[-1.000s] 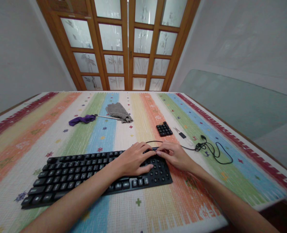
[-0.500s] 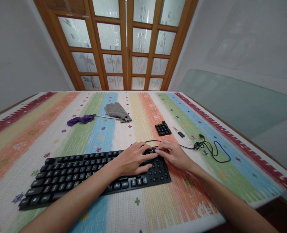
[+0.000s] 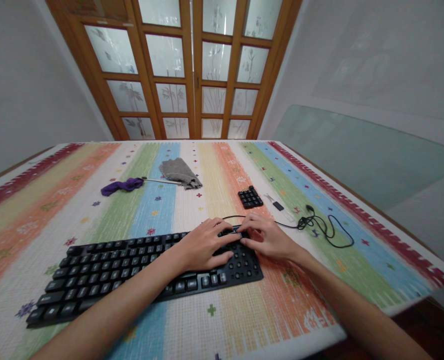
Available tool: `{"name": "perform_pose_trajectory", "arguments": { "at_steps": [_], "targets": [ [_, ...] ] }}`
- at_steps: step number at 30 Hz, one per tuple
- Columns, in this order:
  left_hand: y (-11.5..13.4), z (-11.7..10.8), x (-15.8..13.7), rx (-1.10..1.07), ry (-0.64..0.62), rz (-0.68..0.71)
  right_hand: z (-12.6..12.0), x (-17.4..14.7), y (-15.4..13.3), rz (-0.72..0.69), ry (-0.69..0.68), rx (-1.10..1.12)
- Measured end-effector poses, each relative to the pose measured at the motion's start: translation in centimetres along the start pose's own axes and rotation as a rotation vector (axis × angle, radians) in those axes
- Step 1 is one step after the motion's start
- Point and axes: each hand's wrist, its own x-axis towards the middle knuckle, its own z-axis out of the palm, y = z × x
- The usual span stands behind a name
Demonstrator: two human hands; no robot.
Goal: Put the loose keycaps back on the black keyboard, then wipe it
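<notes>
A black keyboard lies on the table, its number pad end showing exposed switches without caps. My left hand rests over the right part of the keyboard, fingers stretched forward and thumb apart. At the pad's upper corner, my right hand has its fingertips bent in close to the thumb, beside the left index fingertip. Whatever lies between those fingertips is too small or hidden to make out. Behind the hands sits a block of loose black keycaps. Near it is a keycap puller with a black grip and wire loops.
A black cable runs from behind the keyboard and coils at the right. Farther back lie a grey cloth, a thin pale stick and a purple cloth. A striped tablecloth covers the table. Beyond are wooden glazed doors.
My right hand has shifted slightly, its thumb now lower and a little apart from the index finger. My left hand stays almost in place. The whole view has moved slightly.
</notes>
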Motion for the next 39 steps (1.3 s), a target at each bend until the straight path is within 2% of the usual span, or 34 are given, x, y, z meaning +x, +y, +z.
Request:
{"name": "perform_pose_trajectory", "arguments": {
  "at_steps": [20, 31, 39],
  "targets": [
    [0.1, -0.2, 0.1, 0.023, -0.001, 0.016, -0.2, 0.1, 0.2, 0.022, -0.027, -0.026],
    [0.2, 0.1, 0.1, 0.054, 0.007, 0.003, 0.1, -0.1, -0.2, -0.084, 0.003, -0.155],
    [0.3, 0.3, 0.1, 0.072, 0.04, 0.043, 0.1, 0.1, -0.7, -0.23, -0.002, -0.313]
  ]
}}
